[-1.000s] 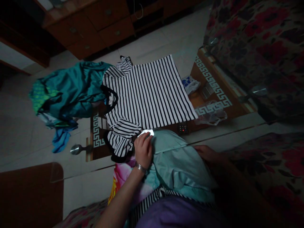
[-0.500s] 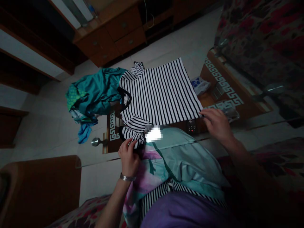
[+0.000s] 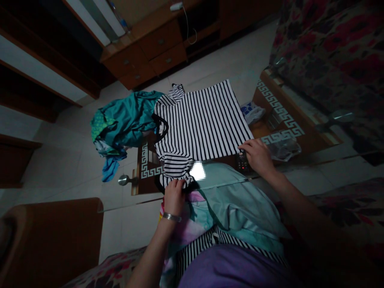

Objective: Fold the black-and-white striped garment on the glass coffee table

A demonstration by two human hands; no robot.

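A black-and-white striped T-shirt (image 3: 207,120) lies spread on a glass-topped table, its black-trimmed neck to the left and its hem to the right. My left hand (image 3: 174,198), a bracelet on its wrist, is closed on the edge of the near sleeve. Fingers of my right hand (image 3: 258,156) pinch the near corner of the hem. Beyond the neck, a heap of teal and green clothes (image 3: 129,118) sits at the table's left end. Pale teal cloth (image 3: 234,188) shows below the near side of the shirt, in front of my body.
A remote control (image 3: 241,162) shows by the near hem corner. Plastic bags (image 3: 285,149) are visible toward the table's right end. A wooden drawer cabinet (image 3: 156,52) stands across the tiled floor, and a brown panel (image 3: 60,240) rises at lower left.
My right hand has moved left with the hem corner. My left hand has shifted right, and the near sleeve now looks less bunched. The view has shifted slightly.
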